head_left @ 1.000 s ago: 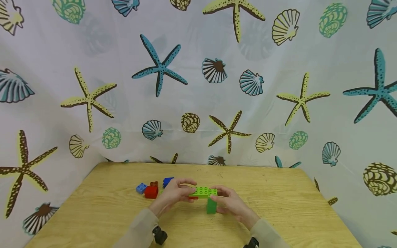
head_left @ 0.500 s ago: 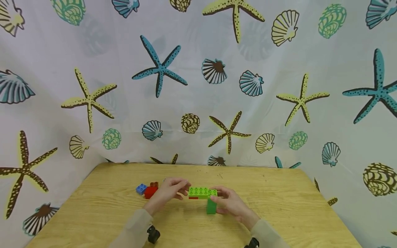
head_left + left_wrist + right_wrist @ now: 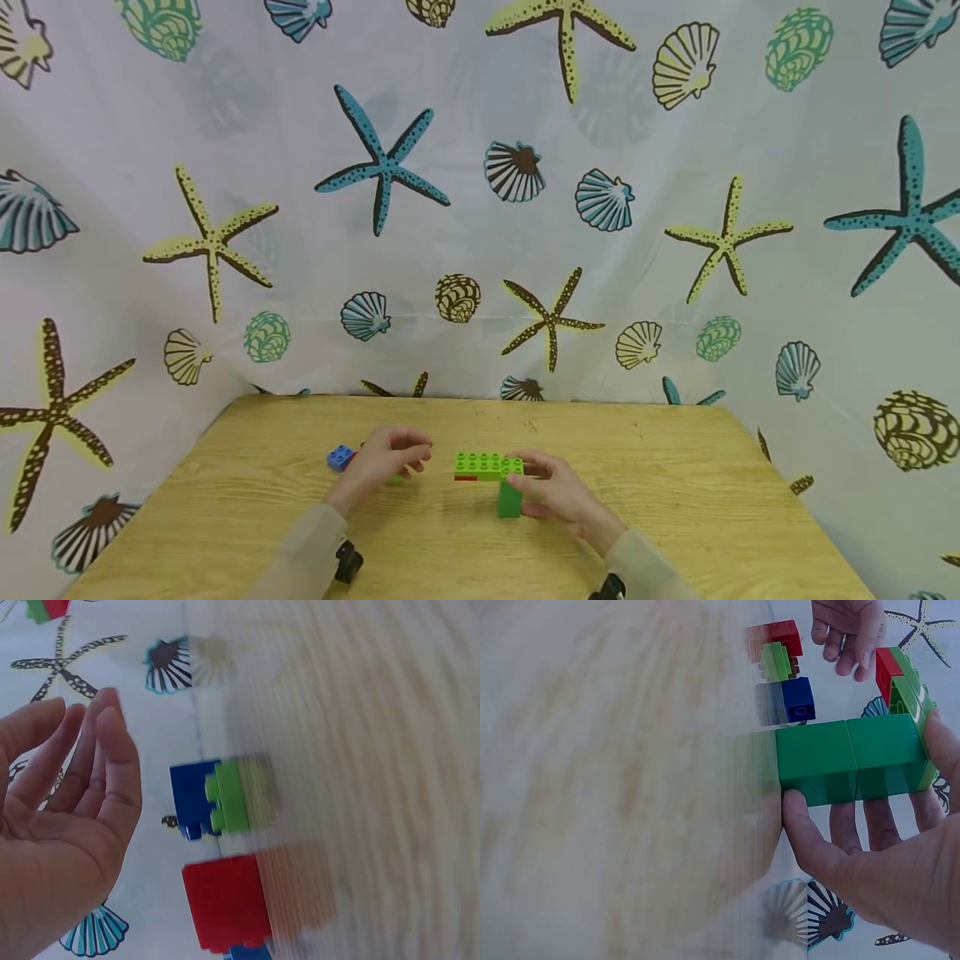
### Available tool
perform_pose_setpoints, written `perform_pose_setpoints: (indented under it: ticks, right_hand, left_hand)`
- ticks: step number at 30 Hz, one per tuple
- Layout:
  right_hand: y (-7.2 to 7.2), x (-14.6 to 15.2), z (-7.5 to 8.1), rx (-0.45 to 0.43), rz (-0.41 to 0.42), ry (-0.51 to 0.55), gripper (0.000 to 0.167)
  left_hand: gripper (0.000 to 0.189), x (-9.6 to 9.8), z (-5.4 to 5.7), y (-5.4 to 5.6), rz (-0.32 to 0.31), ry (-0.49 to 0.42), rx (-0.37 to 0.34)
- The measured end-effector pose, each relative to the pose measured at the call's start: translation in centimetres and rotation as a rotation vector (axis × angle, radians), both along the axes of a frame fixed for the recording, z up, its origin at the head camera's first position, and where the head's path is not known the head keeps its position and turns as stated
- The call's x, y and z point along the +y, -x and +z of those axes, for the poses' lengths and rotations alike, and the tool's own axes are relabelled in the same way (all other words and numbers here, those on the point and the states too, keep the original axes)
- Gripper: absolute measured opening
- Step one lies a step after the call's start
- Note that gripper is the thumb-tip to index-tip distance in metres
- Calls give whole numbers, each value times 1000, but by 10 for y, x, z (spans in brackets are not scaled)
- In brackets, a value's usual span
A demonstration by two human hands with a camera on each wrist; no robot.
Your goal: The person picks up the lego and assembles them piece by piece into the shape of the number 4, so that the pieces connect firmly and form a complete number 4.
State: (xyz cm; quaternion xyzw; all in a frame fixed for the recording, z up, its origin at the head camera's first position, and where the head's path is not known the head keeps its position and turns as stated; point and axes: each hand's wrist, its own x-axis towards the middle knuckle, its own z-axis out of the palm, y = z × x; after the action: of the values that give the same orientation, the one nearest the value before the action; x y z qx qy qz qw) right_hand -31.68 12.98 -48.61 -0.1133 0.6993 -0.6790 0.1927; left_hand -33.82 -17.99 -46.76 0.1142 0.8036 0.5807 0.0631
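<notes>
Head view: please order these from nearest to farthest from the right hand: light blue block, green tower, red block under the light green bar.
1. Green tower, held in the right hand.
2. Red block, left of the tower, under the light green bar.
3. Light blue block, farther left, past the left hand.

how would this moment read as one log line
left grip: empty, near other blocks; right grip: holding green blocks; top: light-green block; beneath it: red block

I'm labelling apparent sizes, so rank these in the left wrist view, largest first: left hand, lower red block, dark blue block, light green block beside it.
1. Left hand
2. Lower red block
3. Dark blue block and light green block: too alike to rank; they overlap.
</notes>
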Motion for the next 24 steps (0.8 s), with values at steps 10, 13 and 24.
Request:
perform_pose_setpoints:
  ticks: [10, 13, 24]
  right_hand:
    - [0, -1, -1, -9, -14, -11, 58]
    - [1, -1, 0, -12, -14, -10, 58]
    - [-2, 0, 1, -4, -8, -18, 57]
  left_hand:
    - [29, -18, -3, 3, -93, 193, 73]
    - [27, -21, -3, 4, -77, 240, 102]
    - [24, -27, -4, 3, 1, 386, 152]
